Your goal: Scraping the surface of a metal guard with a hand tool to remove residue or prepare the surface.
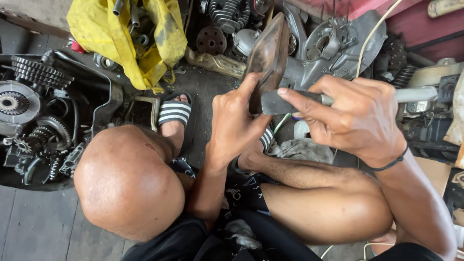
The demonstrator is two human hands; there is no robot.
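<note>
Knees fill the near view, bare and bent in a squat, with black shorts between them. Above them the left hand is closed around the lower end of a dark brown metal blade, thumb up along its edge, holding it upright and tilted slightly to the right. Just beside it the right hand is wrapped tight around a grey metal tool, thumb pressed forward on its flat end, which touches the blade's lower part. A black band sits on that wrist. Below the hands, feet in striped sandals stand on dark ground, and a grey rag lies near the right foot. At the top left a yellow bag gapes open; inside it show metal pipes and ring-shaped parts, though the rest of its contents are hidden in folds. To the left an open engine case holds gears, a clutch disc and sprockets. Behind the blade lie a finned cylinder and a grey engine cover, well apart from the bag.
</note>
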